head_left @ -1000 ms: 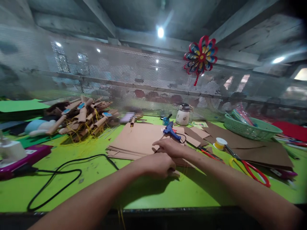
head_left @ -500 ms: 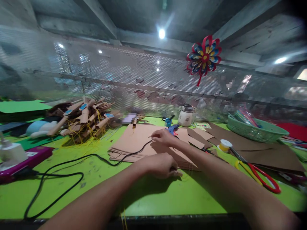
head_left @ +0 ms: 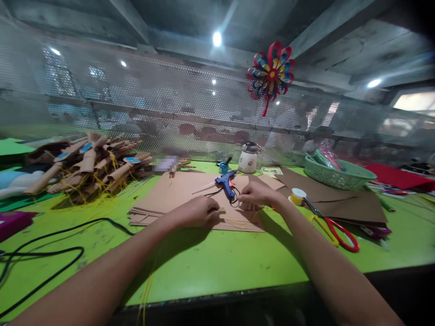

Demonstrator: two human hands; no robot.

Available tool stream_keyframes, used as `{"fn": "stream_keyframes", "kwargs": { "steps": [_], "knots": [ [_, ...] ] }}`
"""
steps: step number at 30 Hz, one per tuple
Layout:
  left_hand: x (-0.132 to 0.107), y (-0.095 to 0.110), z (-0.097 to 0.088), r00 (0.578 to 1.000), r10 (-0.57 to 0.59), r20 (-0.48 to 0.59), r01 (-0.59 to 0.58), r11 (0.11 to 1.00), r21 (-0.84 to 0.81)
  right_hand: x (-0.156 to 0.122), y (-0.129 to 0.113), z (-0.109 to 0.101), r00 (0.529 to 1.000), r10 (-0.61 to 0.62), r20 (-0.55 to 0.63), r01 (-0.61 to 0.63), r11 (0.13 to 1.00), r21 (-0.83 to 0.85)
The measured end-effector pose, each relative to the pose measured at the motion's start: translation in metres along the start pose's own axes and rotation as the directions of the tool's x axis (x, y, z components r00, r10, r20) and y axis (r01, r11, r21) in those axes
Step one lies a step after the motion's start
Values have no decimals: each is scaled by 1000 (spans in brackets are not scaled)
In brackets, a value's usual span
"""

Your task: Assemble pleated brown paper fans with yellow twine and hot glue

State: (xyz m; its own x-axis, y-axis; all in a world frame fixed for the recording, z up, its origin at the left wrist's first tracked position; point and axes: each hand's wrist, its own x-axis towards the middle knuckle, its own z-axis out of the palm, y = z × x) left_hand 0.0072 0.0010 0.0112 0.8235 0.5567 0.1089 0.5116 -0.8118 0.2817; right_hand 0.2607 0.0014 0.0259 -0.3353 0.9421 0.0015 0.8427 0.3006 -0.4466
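Note:
My left hand (head_left: 197, 213) rests on a stack of brown paper sheets (head_left: 170, 199), fingers curled around a small thin piece I cannot make out. My right hand (head_left: 256, 193) lies on the same stack just right of a blue glue gun (head_left: 226, 183), fingers bent and pinched close to the gun's black cord. The glue gun lies on the paper, apart from both hands.
Red and yellow scissors (head_left: 331, 225) and a yellow thread spool (head_left: 297, 196) lie at the right beside a green basket (head_left: 338, 174). A pile of rolled paper pieces (head_left: 91, 165) sits at the left. A black cable (head_left: 50, 246) loops at front left. A white jar (head_left: 248, 159) stands behind.
My right hand pulled back from the glue gun's cord and came to rest right of the gun. My left hand slid forward onto the paper stack. The view shifted left.

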Motion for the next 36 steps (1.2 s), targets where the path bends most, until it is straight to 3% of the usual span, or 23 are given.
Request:
{"fn": "stream_keyframes", "kwargs": {
  "steps": [3,9,19,24,29,33,35,36],
  "knots": [
    [3,-3,7,998,11,-57,-9,1000,28,6,-2,8,999,31,11,-31,999,-15],
    [5,-5,12,999,-24,-46,26,999,42,10,-4,14,1000,25,-11,-25,1000,-11],
    [6,-11,22,989,-103,-108,117,984,133,-9,35,-31,995,96,39,-93,993,-74],
    [6,-3,20,984,-132,-122,152,972,179,-4,24,-14,976,156,152,-137,982,-127],
    [6,1,19,980,-142,-143,164,974,156,0,16,3,942,290,168,-268,953,-141],
    [6,-2,20,978,-135,-157,161,973,164,-13,39,-11,923,384,-4,-384,923,-27],
    [6,-3,19,980,-131,-150,155,974,166,-22,56,-24,870,457,-186,-453,889,65],
    [6,-3,19,981,-128,-146,152,974,166,-25,64,-30,818,496,-290,-482,867,123]
  ]
}}
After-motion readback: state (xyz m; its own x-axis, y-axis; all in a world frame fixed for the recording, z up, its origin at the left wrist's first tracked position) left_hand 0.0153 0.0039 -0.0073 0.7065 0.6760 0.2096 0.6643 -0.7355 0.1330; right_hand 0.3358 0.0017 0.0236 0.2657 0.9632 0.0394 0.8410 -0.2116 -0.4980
